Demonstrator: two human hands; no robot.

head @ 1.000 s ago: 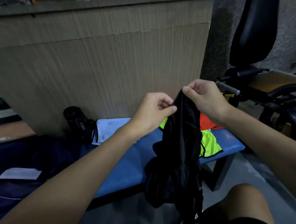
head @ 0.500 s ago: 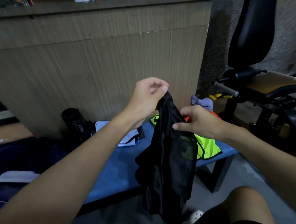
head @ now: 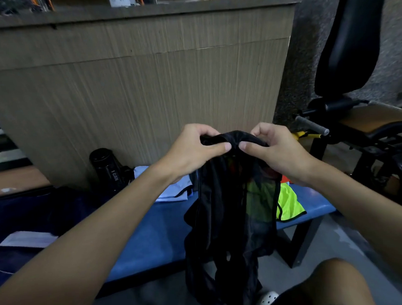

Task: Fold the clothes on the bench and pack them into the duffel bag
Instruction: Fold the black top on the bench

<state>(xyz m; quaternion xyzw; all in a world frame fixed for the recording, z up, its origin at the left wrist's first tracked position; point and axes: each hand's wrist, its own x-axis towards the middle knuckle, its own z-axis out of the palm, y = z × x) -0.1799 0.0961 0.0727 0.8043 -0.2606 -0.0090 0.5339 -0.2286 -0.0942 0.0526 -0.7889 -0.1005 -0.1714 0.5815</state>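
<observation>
The black garment (head: 226,222) hangs in the air in front of the blue bench (head: 149,239), bunched at its top edge and trailing down past the seat towards the floor. Both hands grasp that top edge – the left hand (head: 190,150) and the right hand (head: 276,151) each pinch the gathered fabric between thumb and curled fingers, thumb tips nearly meeting. Behind it on the bench lie a neon yellow garment (head: 289,203), a scrap of orange cloth (head: 285,178) and a light blue garment (head: 174,190). A black bottle (head: 106,168) stands further left against the wooden panel (head: 131,85), beside a dark navy bag (head: 33,211) – a white paper (head: 27,239) rests on it.
</observation>
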